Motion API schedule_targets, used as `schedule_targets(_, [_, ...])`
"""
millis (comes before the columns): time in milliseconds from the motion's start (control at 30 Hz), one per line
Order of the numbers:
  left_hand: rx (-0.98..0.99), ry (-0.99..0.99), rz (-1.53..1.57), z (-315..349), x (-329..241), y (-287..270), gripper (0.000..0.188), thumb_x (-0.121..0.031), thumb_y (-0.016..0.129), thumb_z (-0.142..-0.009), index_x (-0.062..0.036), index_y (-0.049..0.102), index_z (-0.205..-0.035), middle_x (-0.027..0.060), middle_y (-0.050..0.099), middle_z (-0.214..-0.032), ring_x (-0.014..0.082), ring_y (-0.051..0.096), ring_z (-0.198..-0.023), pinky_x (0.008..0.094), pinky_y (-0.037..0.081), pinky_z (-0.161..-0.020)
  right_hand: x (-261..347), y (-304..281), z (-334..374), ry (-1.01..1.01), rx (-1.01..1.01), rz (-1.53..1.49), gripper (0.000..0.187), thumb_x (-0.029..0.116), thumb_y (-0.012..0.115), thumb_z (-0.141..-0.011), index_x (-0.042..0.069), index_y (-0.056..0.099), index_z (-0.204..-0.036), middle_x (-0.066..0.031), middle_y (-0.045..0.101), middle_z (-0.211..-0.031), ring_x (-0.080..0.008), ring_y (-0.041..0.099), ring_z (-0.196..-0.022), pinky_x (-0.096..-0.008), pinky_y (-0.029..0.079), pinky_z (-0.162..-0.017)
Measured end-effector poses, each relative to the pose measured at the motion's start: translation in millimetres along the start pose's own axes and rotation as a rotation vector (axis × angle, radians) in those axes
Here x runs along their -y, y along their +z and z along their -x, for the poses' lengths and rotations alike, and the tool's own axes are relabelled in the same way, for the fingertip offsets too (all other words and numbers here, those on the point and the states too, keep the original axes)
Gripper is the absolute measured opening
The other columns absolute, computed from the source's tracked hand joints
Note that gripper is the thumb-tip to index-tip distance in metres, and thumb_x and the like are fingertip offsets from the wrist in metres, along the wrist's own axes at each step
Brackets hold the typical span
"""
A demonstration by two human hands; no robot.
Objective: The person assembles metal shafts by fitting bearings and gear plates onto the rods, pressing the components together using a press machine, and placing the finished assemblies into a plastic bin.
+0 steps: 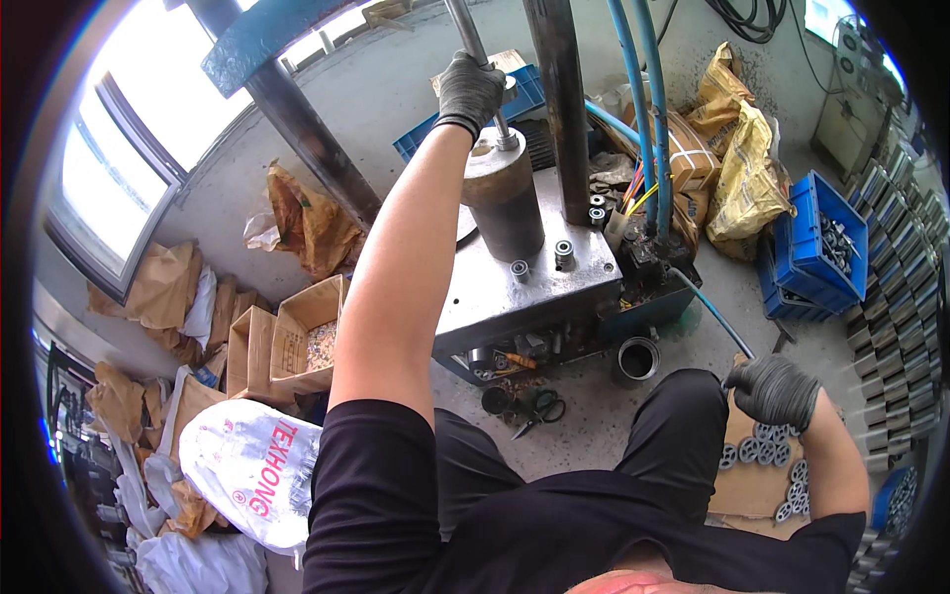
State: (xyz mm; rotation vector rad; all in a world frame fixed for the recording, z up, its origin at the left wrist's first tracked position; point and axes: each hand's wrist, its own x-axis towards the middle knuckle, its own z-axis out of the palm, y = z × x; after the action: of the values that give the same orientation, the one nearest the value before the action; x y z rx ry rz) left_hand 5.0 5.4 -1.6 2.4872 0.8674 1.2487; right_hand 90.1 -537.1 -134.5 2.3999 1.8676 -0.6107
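My left hand (470,91), in a dark grey glove, is wrapped round an upright metal rod (469,28) above the press bed. Beside its fingers a small ring-shaped metal part (510,88) shows, partly hidden. Below, the rod's end meets the top of a thick steel cylinder (505,203) that stands on the metal press table (520,312). Two small bearing-like parts (564,254) sit on the table in front of the cylinder. My right hand (777,389), also gloved, is closed on the near end of a blue lever (714,317) running to the machine's right side.
Dark steel columns (560,109) and blue hoses (643,89) rise around the table. Blue crates of metal parts (819,238) stand at right. Cardboard boxes (307,342) are at left. Scissors (539,411) and a metal cup (637,359) lie near my knees. Pulley-like wheels (767,447) rest on cardboard.
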Motion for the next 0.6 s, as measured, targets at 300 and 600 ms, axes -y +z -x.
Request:
schedule_targets(300, [0.042, -0.045, 0.010, 4.5, -8.7, -5.9, 0.055, -0.028, 0.091, -0.075, 0.0034, 0.061, -0.109, 0.0186, 0.075, -0.088, 0.0310, 0.077, -0.088, 0.0402, 0.062, -0.082, 1.1, -10.5, -3.7, 0.016, -0.266, -0.076, 0.026, 0.023, 0.063, -0.090, 0.004, 0.075, -0.105, -0.0219, 0.073, -0.094, -0.0417, 0.071, -0.091, -0.0503, 0.057, -0.083])
schedule_targets(600, [0.022, -0.081, 0.095, 4.1, -6.3, -4.2, 0.049, -0.025, 0.089, -0.076, 0.0016, 0.062, -0.108, 0.0193, 0.075, -0.087, 0.0322, 0.077, -0.087, 0.0411, 0.061, -0.083, -2.9, -2.3, -1.2, -0.004, -0.233, -0.056, 0.029, 0.020, 0.063, -0.088, 0.003, 0.074, -0.109, -0.0217, 0.074, -0.097, -0.0420, 0.070, -0.092, -0.0499, 0.057, -0.084])
